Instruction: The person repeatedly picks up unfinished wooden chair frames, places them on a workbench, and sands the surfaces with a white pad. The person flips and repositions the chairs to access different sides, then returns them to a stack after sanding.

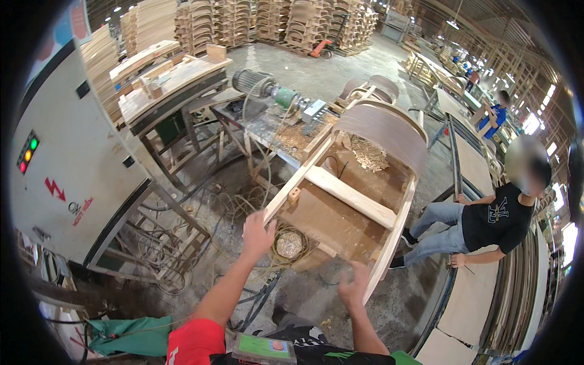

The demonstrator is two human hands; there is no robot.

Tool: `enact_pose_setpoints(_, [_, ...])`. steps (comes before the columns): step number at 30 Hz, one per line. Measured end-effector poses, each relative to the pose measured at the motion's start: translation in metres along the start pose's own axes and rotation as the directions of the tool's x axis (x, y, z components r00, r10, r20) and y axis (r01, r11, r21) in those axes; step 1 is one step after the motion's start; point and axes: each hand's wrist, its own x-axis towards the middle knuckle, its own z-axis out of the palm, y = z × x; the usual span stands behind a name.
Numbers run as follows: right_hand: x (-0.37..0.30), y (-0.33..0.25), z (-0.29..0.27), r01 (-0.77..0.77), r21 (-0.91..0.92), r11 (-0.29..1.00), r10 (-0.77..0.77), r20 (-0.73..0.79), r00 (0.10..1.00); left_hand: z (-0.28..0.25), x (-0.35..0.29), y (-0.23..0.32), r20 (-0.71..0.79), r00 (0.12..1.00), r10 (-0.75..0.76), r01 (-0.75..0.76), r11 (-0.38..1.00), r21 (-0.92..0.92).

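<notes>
A wooden frame with two long pale rails stretches away in front of me. My left hand (258, 237) is closed around the near end of the left rail (291, 193). Close to the inner side of the right rail (382, 263) is my right hand (354, 285); its fingers are smeared by motion, so I cannot tell whether they grip anything. A pale crossbar (350, 198) spans the rails over a brown board (322, 219). Farther along, a curved plywood panel (383, 134) arches across the rails, with wood shavings (368, 153) beneath it.
Left of the frame, a motor (254, 83) sits on a shavings-strewn metal table (243, 115). A grey control cabinet (73, 152) stands at far left. Cables and hoses (188, 261) lie on the floor. At right, a person in black (499, 216) stands beside stacked boards (517, 292).
</notes>
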Motion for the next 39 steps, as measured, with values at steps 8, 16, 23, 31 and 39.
enact_pose_setpoints(8, [-0.105,-0.103,0.081,0.465,0.265,0.845,-0.318,0.947,0.038,-0.185,-0.35,-0.03,0.355,0.707,-0.611,0.502,0.788,0.356])
enact_pose_setpoints(16, [-0.294,-0.223,0.105,0.685,0.491,0.538,-0.376,0.867,-0.326,-0.363,-0.783,0.067,-0.297,-0.35,-0.888,0.934,-0.355,-0.04])
enact_pose_setpoints(23, [-0.503,-0.349,0.104,0.457,0.874,0.168,-0.409,0.483,-0.774,-0.31,-0.934,0.22,-0.469,-0.709,-0.526,0.699,-0.44,-0.563])
enact_pose_setpoints(31, [-0.696,-0.436,0.078,0.334,0.942,-0.044,-0.208,0.318,-0.925,-0.177,-0.927,0.267,-0.198,-0.555,-0.808,0.781,-0.426,-0.457])
enact_pose_setpoints(39, [-0.852,-0.463,0.092,0.285,0.955,-0.078,0.127,0.293,-0.948,-0.231,-1.037,0.22,0.02,-0.439,-0.898,0.79,-0.397,-0.467])
